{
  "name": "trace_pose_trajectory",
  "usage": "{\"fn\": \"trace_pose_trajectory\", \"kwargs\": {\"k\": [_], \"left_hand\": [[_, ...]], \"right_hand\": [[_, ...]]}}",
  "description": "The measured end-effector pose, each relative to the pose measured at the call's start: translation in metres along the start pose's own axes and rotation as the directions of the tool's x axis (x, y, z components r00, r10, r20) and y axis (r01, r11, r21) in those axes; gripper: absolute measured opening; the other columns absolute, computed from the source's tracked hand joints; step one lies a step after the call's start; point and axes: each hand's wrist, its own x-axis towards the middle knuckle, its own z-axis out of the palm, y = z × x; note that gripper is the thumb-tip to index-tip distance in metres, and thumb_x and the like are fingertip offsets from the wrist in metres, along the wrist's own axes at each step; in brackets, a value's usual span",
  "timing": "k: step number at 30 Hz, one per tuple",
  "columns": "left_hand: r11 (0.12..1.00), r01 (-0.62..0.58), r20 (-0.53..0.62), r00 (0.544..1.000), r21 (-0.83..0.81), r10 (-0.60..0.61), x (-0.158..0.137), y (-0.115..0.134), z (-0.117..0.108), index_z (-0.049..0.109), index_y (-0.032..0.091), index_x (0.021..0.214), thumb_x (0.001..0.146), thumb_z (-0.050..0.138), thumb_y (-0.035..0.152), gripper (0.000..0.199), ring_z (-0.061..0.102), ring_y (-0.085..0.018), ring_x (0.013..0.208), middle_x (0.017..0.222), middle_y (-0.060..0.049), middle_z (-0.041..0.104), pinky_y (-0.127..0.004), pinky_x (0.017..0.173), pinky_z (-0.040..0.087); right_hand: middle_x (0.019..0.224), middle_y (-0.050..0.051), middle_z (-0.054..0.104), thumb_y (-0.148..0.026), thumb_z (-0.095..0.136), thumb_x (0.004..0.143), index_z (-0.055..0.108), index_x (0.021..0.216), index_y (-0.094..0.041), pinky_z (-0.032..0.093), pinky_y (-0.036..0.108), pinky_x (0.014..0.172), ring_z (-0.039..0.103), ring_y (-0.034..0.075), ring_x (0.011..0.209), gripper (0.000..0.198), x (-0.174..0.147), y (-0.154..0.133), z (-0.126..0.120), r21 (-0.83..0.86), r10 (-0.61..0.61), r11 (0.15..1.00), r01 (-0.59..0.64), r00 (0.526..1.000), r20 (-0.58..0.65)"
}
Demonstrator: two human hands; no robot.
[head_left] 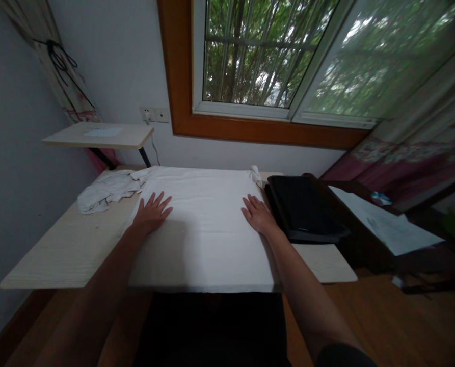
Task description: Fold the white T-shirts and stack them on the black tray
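A white cloth garment [208, 229], perhaps a shirt, is spread flat over the middle of the wooden table [59, 250]. One bunched end of it rises near the back right. My left hand [153, 211] lies flat on its left side with the fingers spread. On the right side my right hand [258, 213] rests palm down, fingers stretched out and slightly apart. Left of the spread cloth, a crumpled white cloth [107, 192] sits at the back; whether the two are joined I cannot tell.
A black folder-like stack [305, 209] stands right of the cloth. A raised shelf [101, 135] is at the back left. Farther right, a white sheet [387, 221] lies on a dark surface. Behind the table are the wall and a window [265, 56].
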Motion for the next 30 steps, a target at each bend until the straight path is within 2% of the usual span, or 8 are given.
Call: {"fn": "trace_pose_trajectory", "kwargs": {"k": [8, 14, 17, 21, 25, 30], "left_hand": [[1.0, -0.015, 0.009, 1.0, 0.027, 0.015, 0.018, -0.005, -0.001, 0.031, 0.036, 0.162, 0.105, 0.023, 0.06, 0.063, 0.014, -0.036, 0.159, 0.172, -0.003, 0.02, -0.071, 0.122, 0.013], [0.997, 0.004, 0.031, 0.999, 0.082, -0.007, 0.031, -0.007, -0.004, 0.027, 0.037, 0.163, 0.105, 0.022, 0.058, 0.062, 0.013, -0.032, 0.16, 0.173, 0.0, 0.018, -0.062, 0.123, 0.024], [0.995, 0.009, 0.041, 0.999, 0.099, -0.013, 0.035, -0.008, -0.004, 0.027, 0.035, 0.163, 0.105, 0.023, 0.058, 0.063, 0.013, -0.032, 0.16, 0.173, -0.001, 0.019, -0.062, 0.123, 0.024], [0.995, -0.009, -0.002, 1.0, 0.104, 0.01, 0.034, -0.009, -0.003, 0.03, 0.033, 0.162, 0.106, 0.023, 0.057, 0.062, 0.015, -0.03, 0.16, 0.172, -0.001, 0.021, -0.06, 0.125, 0.022], [0.993, -0.023, -0.044, 0.999, 0.114, 0.029, 0.026, -0.011, -0.001, 0.035, 0.029, 0.161, 0.107, 0.024, 0.051, 0.059, 0.021, -0.028, 0.159, 0.171, -0.004, 0.026, -0.056, 0.127, 0.02], [0.994, -0.053, -0.05, 0.997, 0.092, 0.058, 0.006, -0.022, 0.0, 0.04, 0.022, 0.159, 0.106, 0.027, 0.045, 0.059, 0.025, -0.028, 0.157, 0.169, -0.008, 0.03, -0.049, 0.125, 0.028]], "right_hand": [[0.169, 0.01, 0.029, -0.05, 0.03, 0.108, 0.042, 0.158, -0.021, 0.025, 0.053, 0.126, 0.026, 0.029, 0.157, 0.06, 0.017, 0.003, 0.0, -0.032, 0.048, 0.998, -0.046, 0.996, 0.082], [0.172, 0.008, 0.019, -0.053, 0.023, 0.108, 0.032, 0.163, -0.021, 0.019, 0.049, 0.128, 0.017, 0.026, 0.159, 0.064, 0.031, 0.002, -0.006, -0.094, 0.097, 0.992, -0.08, 0.976, 0.194], [0.172, 0.007, 0.019, -0.052, 0.022, 0.108, 0.031, 0.163, -0.021, 0.019, 0.049, 0.128, 0.017, 0.026, 0.159, 0.064, 0.035, 0.002, -0.007, -0.096, 0.1, 0.992, -0.081, 0.974, 0.202], [0.171, 0.009, 0.023, -0.051, 0.025, 0.108, 0.035, 0.162, -0.019, 0.021, 0.049, 0.128, 0.021, 0.027, 0.158, 0.063, 0.034, 0.001, -0.007, -0.076, 0.077, 0.995, -0.066, 0.984, 0.16], [0.166, 0.013, 0.036, -0.043, 0.031, 0.107, 0.045, 0.156, -0.013, 0.026, 0.048, 0.127, 0.031, 0.028, 0.155, 0.059, 0.026, 0.003, -0.006, -0.033, 0.047, 0.998, -0.045, 0.997, 0.067], [0.157, 0.015, 0.049, -0.035, 0.038, 0.104, 0.057, 0.146, -0.009, 0.033, 0.044, 0.125, 0.042, 0.027, 0.149, 0.053, 0.009, 0.011, -0.004, 0.035, -0.019, 0.999, 0.021, 0.998, -0.052]]}}
